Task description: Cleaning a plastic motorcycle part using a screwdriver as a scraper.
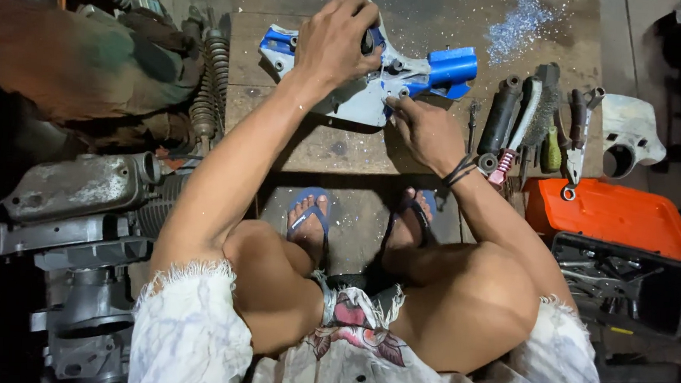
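Note:
A blue and grey metal machine part lies on a wooden block in front of me. My left hand grips the upper left side of the part from above. My right hand is at the part's lower edge, its fingertips pinched against a small fitting there; whether it holds a small tool I cannot tell. My knees and feet in blue sandals are just below the block.
Right of the block lie a black cylinder, a wire brush, pliers and a white housing. An orange toolbox lid and black tray of tools sit at right. Engine parts and springs crowd the left.

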